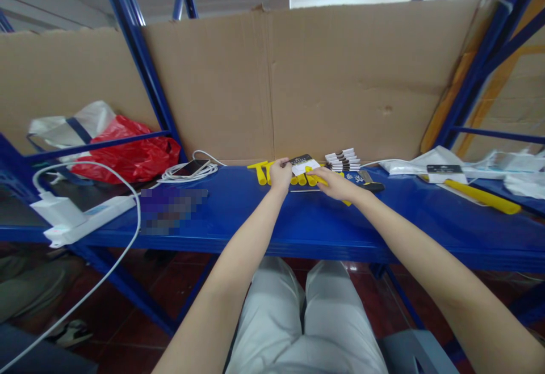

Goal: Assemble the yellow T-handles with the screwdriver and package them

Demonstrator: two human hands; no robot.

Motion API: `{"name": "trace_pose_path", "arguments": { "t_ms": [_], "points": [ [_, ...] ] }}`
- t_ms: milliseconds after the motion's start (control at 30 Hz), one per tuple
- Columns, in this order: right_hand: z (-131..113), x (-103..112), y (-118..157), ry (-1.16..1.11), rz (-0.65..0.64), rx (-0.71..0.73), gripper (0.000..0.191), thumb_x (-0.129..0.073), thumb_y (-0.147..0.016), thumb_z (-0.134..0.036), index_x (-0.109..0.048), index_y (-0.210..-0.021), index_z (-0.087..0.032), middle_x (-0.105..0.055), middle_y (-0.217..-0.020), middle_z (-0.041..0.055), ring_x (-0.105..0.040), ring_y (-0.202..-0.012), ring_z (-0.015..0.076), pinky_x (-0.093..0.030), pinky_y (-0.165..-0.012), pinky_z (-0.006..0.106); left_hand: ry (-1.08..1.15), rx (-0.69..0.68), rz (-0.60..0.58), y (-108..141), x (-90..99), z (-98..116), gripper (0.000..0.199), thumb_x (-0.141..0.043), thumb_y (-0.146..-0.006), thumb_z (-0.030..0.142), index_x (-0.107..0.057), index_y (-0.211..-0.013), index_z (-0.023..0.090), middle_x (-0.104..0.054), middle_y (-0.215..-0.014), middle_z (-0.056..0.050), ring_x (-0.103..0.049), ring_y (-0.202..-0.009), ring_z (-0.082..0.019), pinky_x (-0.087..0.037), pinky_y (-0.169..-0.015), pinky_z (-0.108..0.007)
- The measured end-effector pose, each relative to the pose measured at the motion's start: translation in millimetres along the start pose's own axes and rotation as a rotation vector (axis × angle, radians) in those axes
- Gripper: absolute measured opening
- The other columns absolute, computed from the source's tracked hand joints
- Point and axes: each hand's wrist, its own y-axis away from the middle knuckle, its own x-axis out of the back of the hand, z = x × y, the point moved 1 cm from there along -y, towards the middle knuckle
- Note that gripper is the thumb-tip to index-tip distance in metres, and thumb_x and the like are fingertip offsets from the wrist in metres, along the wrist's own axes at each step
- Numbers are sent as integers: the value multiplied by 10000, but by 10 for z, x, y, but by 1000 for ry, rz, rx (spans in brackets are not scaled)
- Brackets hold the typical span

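My left hand (281,176) is closed on the edge of a black-and-white card (303,164), held just above the blue shelf top. Close beside it, my right hand (335,184) grips a yellow-handled tool (317,176); its far end meets the card, and my fingers cover much of it. A row of yellow T-shaped tools (261,174) lies at and behind my hands, partly hidden by them. Behind my right hand is a stack of small black-and-white cards (343,160). A dark-handled tool (371,186) lies to the right of that hand.
A coiled white cable with a phone (191,168), a red plastic bag (128,150) and a white power strip (91,218) are on the left. Another long yellow-handled tool (483,195) lies at right near white plastic wrapping (409,164). Cardboard (340,84) walls the back.
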Motion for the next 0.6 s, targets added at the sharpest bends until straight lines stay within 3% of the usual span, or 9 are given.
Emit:
{"name": "trace_pose_path", "arguments": {
  "t_ms": [133,333,600],
  "points": [
    [56,21,1,16,11,13,537,-492,-798,-86,-617,-1292,-254,-588,-1259,102,-575,-1190,239,-417,-1069,448,-189,-109,-55,24,24,35,237,-550,-810,92,-670,-1004,155,-712,-1074,-98,-661,-1053,-209,-511,-961,-350],
    [105,56,-10,38,36,-26,540,-492,-791,-97,-619,-1299,-231,-588,-1256,116,-565,-1205,253,-417,-1075,465,-421,-299,-169,145,16,108,360,-551,-848,129,-569,-1204,83,-610,-1260,-194,-560,-1230,-252,-418,-1075,-372],
    [200,228,-11,91,104,-81,554,-469,-794,-96,-600,-1317,-223,-580,-1287,113,-552,-1225,248,-394,-1102,470,-459,-391,-139,120,46,91,324,-447,-930,220,-529,-1228,122,-581,-1289,-191,-517,-1277,-264,-371,-1105,-418]
  ]
}}
